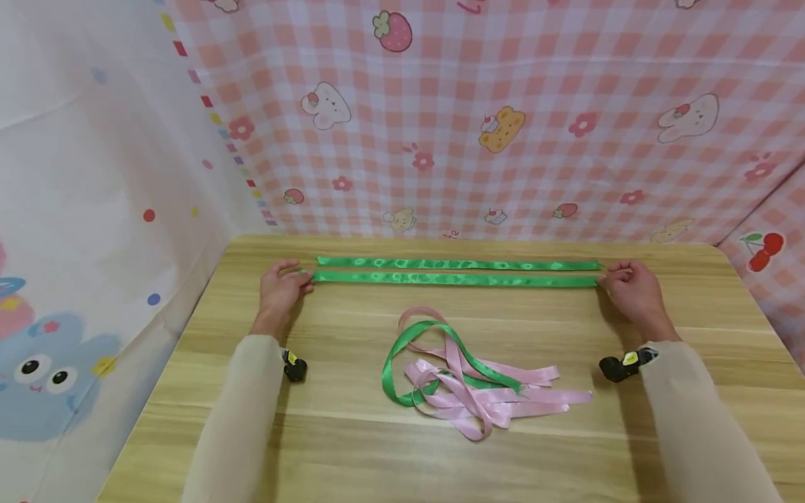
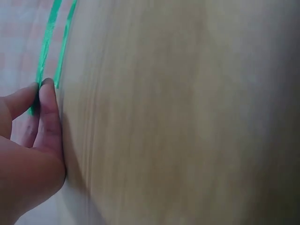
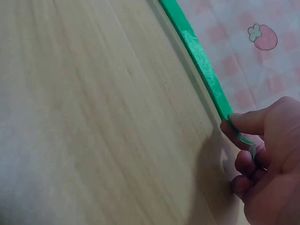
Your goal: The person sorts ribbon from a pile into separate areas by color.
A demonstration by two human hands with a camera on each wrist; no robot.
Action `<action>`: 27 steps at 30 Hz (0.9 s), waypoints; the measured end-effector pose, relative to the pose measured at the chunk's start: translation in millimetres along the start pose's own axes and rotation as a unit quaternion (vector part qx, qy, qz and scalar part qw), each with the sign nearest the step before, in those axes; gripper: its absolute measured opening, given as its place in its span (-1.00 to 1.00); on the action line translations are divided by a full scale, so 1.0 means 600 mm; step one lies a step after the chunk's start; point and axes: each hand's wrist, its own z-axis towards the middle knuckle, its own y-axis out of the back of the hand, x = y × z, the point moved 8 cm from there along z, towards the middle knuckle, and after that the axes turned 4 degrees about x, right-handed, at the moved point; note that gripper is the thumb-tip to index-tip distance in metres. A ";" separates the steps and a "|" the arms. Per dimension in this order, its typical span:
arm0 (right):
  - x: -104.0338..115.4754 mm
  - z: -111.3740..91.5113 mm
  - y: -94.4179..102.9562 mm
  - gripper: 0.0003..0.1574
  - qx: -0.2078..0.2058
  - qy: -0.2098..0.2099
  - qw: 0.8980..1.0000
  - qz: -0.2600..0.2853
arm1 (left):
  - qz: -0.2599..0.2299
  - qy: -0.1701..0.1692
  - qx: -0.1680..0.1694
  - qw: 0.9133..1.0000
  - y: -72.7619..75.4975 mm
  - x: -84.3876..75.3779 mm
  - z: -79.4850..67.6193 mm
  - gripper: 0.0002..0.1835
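A green satin ribbon (image 1: 453,279) is stretched straight from side to side between my two hands. My left hand (image 1: 281,290) pinches its left end between thumb and finger; the left wrist view shows the ribbon (image 2: 45,51) passing between the fingertips. At the other end my right hand (image 1: 632,290) pinches it, and in the right wrist view a frayed tip of the ribbon (image 3: 199,54) sticks out past the thumb. Just behind and parallel lies a second green ribbon (image 1: 459,264), flat on the table.
Nearer the front, a loose tangle of pink ribbons (image 1: 468,395) lies with a looped green ribbon (image 1: 391,370) on the wooden table (image 1: 352,461). A pink checked cloth (image 1: 453,84) hangs behind the table's back edge, and a white printed cloth (image 1: 113,175) hangs at the left.
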 end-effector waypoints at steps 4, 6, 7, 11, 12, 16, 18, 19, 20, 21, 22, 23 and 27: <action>-0.008 0.009 -0.002 -0.59 0.003 -0.032 0.999 0.011 | -0.029 0.001 -0.027 0.999 -0.004 0.002 0.005 -0.46; -0.012 0.011 -0.002 -0.58 0.002 -0.044 0.999 0.019 | -0.045 0.000 -0.042 0.998 -0.006 0.002 0.007 -0.47; -0.014 0.012 -0.003 -0.58 0.002 -0.051 0.998 0.026 | -0.049 -0.002 -0.050 0.998 -0.007 0.001 0.008 -0.48; -0.023 0.015 -0.003 -0.58 -0.002 -0.069 0.996 0.055 | -0.043 -0.006 -0.079 0.996 -0.006 0.002 0.010 -0.51; -0.024 0.015 -0.003 -0.57 -0.004 -0.071 0.996 0.062 | -0.040 -0.006 -0.084 0.996 -0.006 0.002 0.010 -0.51; -0.029 0.017 -0.003 -0.56 -0.007 -0.075 0.994 0.077 | -0.026 -0.008 -0.095 0.995 -0.007 0.003 0.010 -0.53; -0.031 0.018 -0.006 -0.54 -0.003 -0.074 0.994 0.084 | -0.025 -0.012 -0.099 0.995 -0.006 0.003 0.010 -0.54; -0.031 0.018 -0.007 -0.53 -0.001 -0.074 0.994 0.086 | -0.024 -0.013 -0.102 0.994 -0.006 0.003 0.009 -0.55; -0.031 0.018 -0.008 -0.53 0.001 -0.074 0.993 0.089 | -0.024 -0.014 -0.104 0.994 -0.005 0.003 0.010 -0.55; -0.032 0.018 -0.009 -0.52 0.003 -0.075 0.993 0.092 | -0.024 -0.014 -0.108 0.994 -0.005 0.003 0.010 -0.55; -0.032 0.019 -0.010 -0.51 0.005 -0.075 0.993 0.094 | -0.024 -0.013 -0.110 0.994 -0.005 0.003 0.010 -0.55; -0.031 0.019 -0.011 -0.50 0.006 -0.076 0.992 0.096 | -0.025 -0.011 -0.112 0.993 -0.004 0.004 0.010 -0.54; -0.031 0.019 -0.013 -0.45 0.009 -0.080 0.992 0.100 | -0.020 -0.002 -0.116 0.993 -0.003 0.005 0.010 -0.52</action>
